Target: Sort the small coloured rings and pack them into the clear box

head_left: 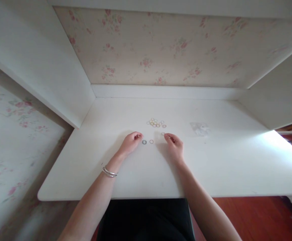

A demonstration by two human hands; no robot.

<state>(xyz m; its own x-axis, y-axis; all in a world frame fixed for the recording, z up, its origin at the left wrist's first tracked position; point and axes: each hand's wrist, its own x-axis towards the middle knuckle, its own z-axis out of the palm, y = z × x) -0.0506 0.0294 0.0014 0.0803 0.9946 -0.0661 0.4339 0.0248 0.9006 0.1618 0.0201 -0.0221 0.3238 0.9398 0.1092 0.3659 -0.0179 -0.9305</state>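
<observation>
Thin ring is pinched by right hand; by closely curled left hand (hold unclear), grey ring at its three o'clock could be brushed astray.

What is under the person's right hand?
The white desk shows around the right hand, shadowed on the side facing the left hand. One small ring shows at its fingertips. Whatever lies directly beneath the palm and curled fingers is covered.

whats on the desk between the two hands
In the head view, a grey ring and a thin reddish ring lie on the desk between the left hand and the right hand; a pale ring is at the latter's fingertips.
</observation>
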